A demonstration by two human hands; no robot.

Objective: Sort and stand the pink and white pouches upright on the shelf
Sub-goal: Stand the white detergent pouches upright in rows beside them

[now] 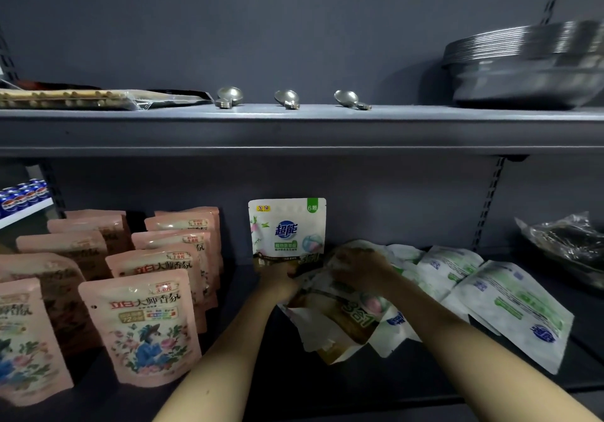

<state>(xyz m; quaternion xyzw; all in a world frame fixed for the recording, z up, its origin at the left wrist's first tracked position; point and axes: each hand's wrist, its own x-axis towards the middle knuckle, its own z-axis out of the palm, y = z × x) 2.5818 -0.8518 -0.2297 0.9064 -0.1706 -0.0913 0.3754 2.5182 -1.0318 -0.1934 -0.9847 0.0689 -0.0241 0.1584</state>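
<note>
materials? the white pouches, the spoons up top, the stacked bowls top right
White pouches: likely flexible plastic film, printed, slight sheen; they crumple and lie limp.
Standing white pouch: same film, smooth and glossy.
Spoons: metal, probably stainless steel; polished, with bright highlights.
Stacked bowls: look like grey metal with thin stacked rims, but they are blurred, so plastic can't be ruled out.

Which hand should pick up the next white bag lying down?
Probably the right hand. It already rests on the heap of flat white pouches, which spreads out to its side. The left hand is busy at the bottom of the standing white pouch, seemingly steadying it.
</note>
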